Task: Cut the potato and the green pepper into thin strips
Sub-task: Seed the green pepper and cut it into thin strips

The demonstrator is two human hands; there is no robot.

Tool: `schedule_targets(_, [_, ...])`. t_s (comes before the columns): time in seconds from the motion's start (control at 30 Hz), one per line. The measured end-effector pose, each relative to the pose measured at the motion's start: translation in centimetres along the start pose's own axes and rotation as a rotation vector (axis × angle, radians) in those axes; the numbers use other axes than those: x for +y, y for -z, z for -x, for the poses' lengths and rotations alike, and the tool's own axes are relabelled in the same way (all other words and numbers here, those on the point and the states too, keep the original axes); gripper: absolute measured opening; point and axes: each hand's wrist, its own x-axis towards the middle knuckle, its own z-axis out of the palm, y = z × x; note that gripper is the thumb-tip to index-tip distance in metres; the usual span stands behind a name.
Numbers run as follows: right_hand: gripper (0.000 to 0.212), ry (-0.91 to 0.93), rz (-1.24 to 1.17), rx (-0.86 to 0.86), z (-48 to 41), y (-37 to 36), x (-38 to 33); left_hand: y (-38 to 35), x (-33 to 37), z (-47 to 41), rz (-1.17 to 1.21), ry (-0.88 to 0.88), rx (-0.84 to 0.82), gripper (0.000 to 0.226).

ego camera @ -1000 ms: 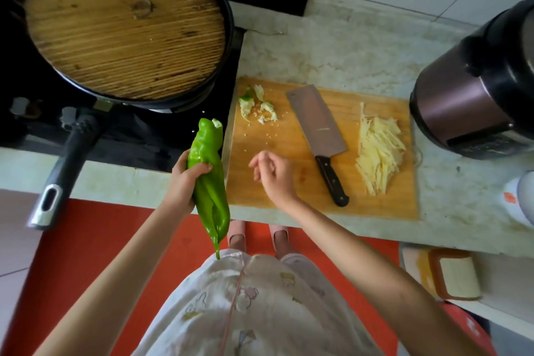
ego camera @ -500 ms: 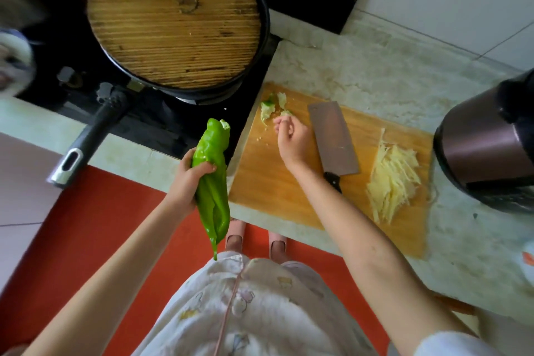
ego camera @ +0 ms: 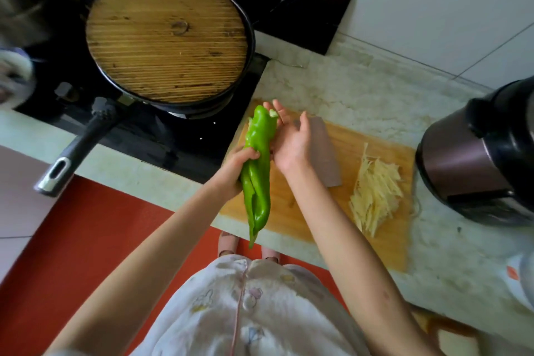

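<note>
Just beside loose-fingered right hand [ego camera: 290, 143], green pepper [ego camera: 258, 192] in grip of left hand [ego camera: 235, 167].

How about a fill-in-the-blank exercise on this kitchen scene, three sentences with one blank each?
1. The left hand grips a long green ____.
2. The potato strips lie on the wooden cutting ____.
3. A round wooden lid covers the black ____ on the stove.

Missing words: pepper; board; pan.
</note>
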Motion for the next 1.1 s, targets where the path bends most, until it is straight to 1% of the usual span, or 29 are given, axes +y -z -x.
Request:
schedule_targets(0.1, [0.058,0.041,-0.105,-0.005,0.8,0.9,-0.9,0.3,0.2,-0.8,-0.007,-0.037,0.078,0.052])
schedule_targets(0.2, [0.053,0.054,-0.035,0.094,0.2,1.4,-0.3,-0.4,-0.3,-0.9,-0.059,-0.026,0.004,0.051])
schedule_targets(0.27, [0.049,0.039,0.017,0.151,-0.2,0.7,0.6,-1.1,-0.5,-0.9,-0.094,-0.049,0.032,0.055])
schedule_targets(0.33, [0.039,0.038,0.076,0.153,-0.3,0.2,0.8,-0.7,-0.2,-1.1,-0.096,-0.086,0.082,0.051])
schedule_targets(0.37, [0.033,0.04,0.143,0.136,0.0,0.3,0.5,-0.2,0.0,-1.1,-0.075,-0.095,0.095,0.048])
schedule_targets(0.4, [0.027,0.065,0.292,0.133,0.8,0.5,0.1,0.2,0.3,-1.3,-0.047,-0.095,0.109,0.045])
schedule_targets(0.43, [0.022,0.107,0.538,0.144,1.8,1.1,-0.2,0.8,0.5,-1.3,-0.026,-0.093,0.136,0.044])
schedule_targets(0.47, [0.02,0.151,0.861,0.178,2.9,2.0,-0.5,1.3,0.8,-1.4,-0.027,-0.094,0.172,0.041])
schedule_targets(0.5, [0.027,0.183,1.22,0.255,4.0,3.3,-0.7,1.7,1.0,-1.4,-0.051,-0.099,0.206,0.037])
schedule_targets(0.53, [0.038,0.193,1.556,0.366,5.3,4.8,-0.8,2.0,1.2,-1.4,-0.096,-0.104,0.229,0.035])
schedule_targets(0.57, [0.051,0.159,1.82,0.463,6.7,6.1,-0.8,2.3,1.3,-1.4,-0.148,-0.108,0.241,0.034])
schedule_targets(0.6, [0.061,0.095,1.973,0.518,7.9,7.2,-0.6,2.4,1.3,-1.4,-0.199,-0.111,0.245,0.035])
schedule_targets(0.63, [0.069,0.024,2.034,0.527,8.9,7.8,-0.1,2.5,1.5,-1.4,-0.244,-0.109,0.238,0.035])
schedule_targets(0.67, [0.072,-0.031,2.054,0.518,9.5,8.7,0.5,2.3,1.4,-1.5,-0.279,-0.1,0.219,0.035])
schedule_targets(0.7, [0.072,-0.041,2.082,0.506,9.7,9.1,1.1,2.0,1.4,-1.5,-0.306,-0.098,0.204,0.034])
schedule_targets(0.77, [0.07,-0.011,2.122,0.548,9.2,9.8,1.5,1.2,1.3,-1.6,-0.342,-0.106,0.18,0.034])
schedule_targets(0.83, [0.075,-0.047,2.1,0.592,8.8,9.8,1.0,0.5,1.4,-1.6,-0.363,-0.114,0.163,0.035])
schedule_targets(0.87, [0.078,-0.062,2.104,0.569,8.6,9.9,0.8,0.4,1.4,-1.8,-0.358,-0.115,0.164,0.035])
schedule_targets(0.9, [0.078,-0.05,2.103,0.556,8.6,9.9,0.6,0.4,1.6,-1.8,-0.359,-0.113,0.161,0.034])
schedule_targets(0.97, [0.071,0.081,2.052,0.574,9.5,9.9,0.2,0.0,1.5,-1.9,-0.354,-0.096,0.136,0.034])
schedule_targets(1.0, [0.066,0.157,1.985,0.563,9.9,10.0,0.1,0.1,1.4,-2.0,-0.342,-0.086,0.13,0.035])
schedule_targets(1.03, [0.061,0.204,1.85,0.554,10.3,10.0,-0.1,0.0,1.3,-2.1,-0.347,-0.077,0.114,0.037])
schedule_targets(1.1, [0.054,0.194,1.527,0.546,10.8,10.1,-0.6,-0.3,1.0,-2.1,-0.361,-0.051,0.093,0.044])
